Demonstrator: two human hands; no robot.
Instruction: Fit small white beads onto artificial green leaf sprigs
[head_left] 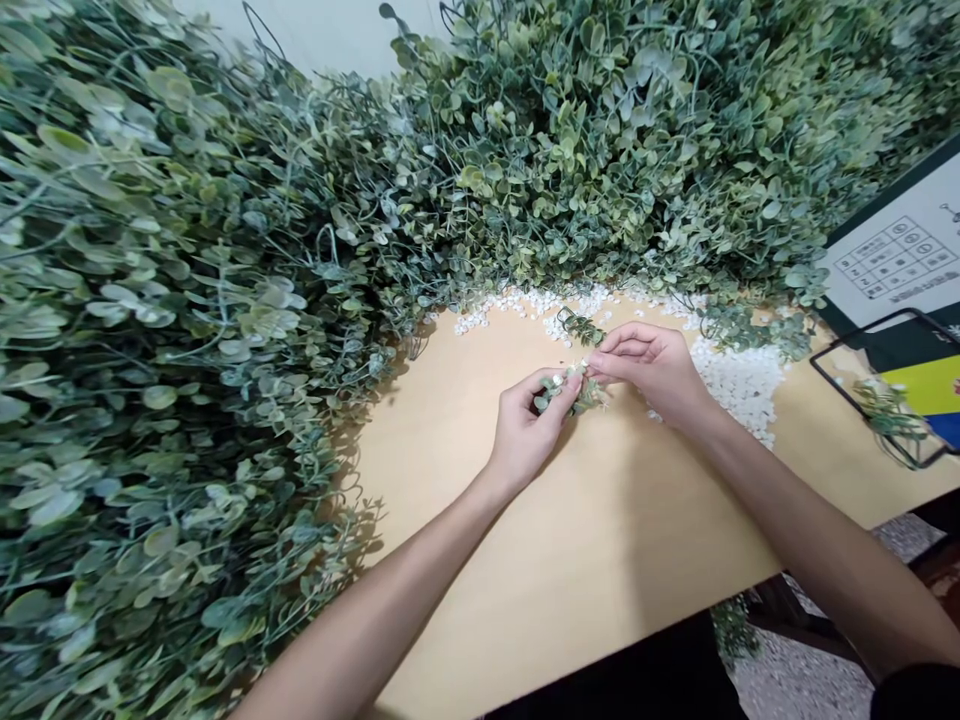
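My left hand [526, 428] is closed on a small sprig of artificial leaves [592, 393], pinched between thumb and fingers above the table. Small white bits show on the sprig near the thumb. My right hand [660, 372] meets it from the right, thumb and fingertips pressed together at the sprig's upper edge. Whatever lies in that pinch is too small to make out. Just beyond the fingers, a darker green sprig [581, 327] lies on the table. Many small white plastic pieces [739, 385] are heaped beside my right wrist.
A large mass of artificial foliage [187, 330] walls in the left and back of the wooden table [480, 590]. More white pieces lie scattered along its base. On the right stand a printed board [896, 250] and a black wire frame [821, 375] with a loose sprig [892, 415].
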